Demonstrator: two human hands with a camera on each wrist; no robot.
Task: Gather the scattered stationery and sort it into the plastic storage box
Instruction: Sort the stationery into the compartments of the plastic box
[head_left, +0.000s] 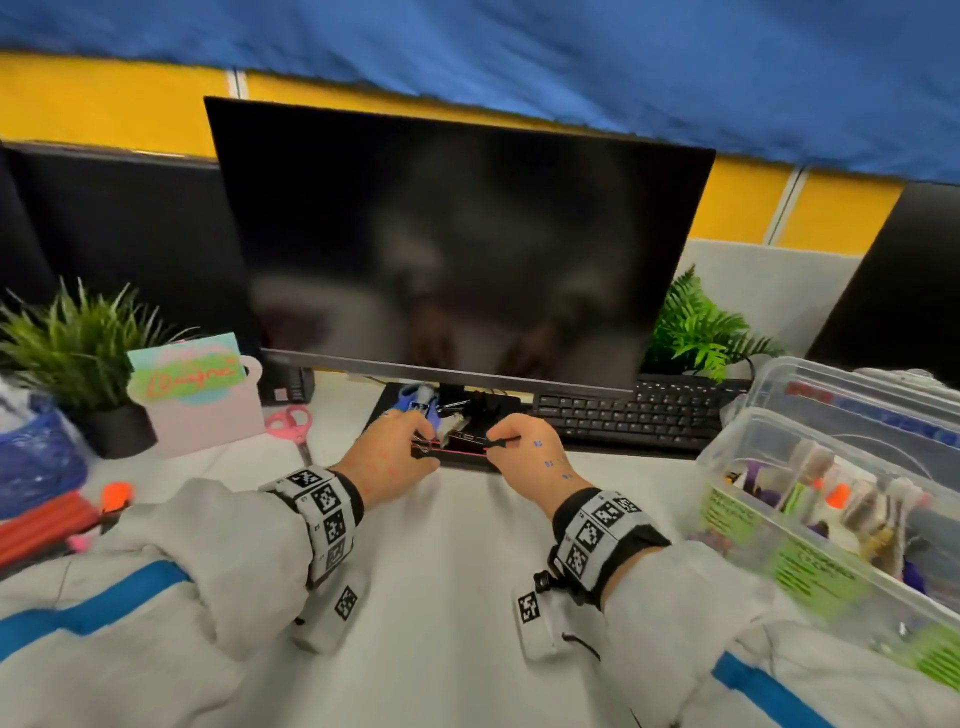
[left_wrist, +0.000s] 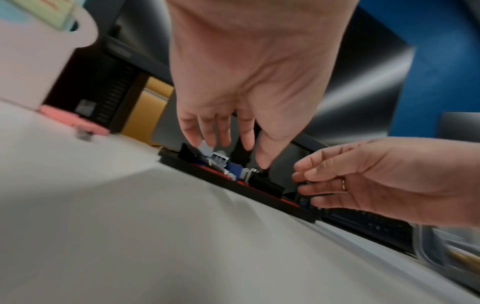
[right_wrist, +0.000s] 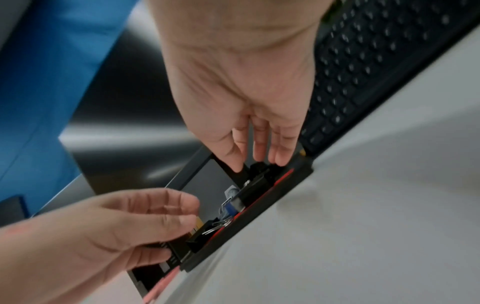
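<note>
I've got both hands down at the monitor base (head_left: 457, 460), a black tray with a red front edge sitting on the counter (head_left: 457, 571) under the dark monitor (head_left: 457, 244). Left hand (head_left: 397, 447) reaches in over the binder clips (left_wrist: 265, 183) heaped in the tray; its grip looks partly spread, fingers angled down, and I cannot tell whether it has pinched anything. Right hand (head_left: 524, 444) sits at the tray's right end, its grip pinching a small dark piece between thumb and fingertips, too blurred to name. The plastic storage box (head_left: 737, 470) stands open at my right, well apart, already packed with pens. Pink scissors (head_left: 291, 421) lie left of the base, keyboard (head_left: 628, 415) to its right.
</note>
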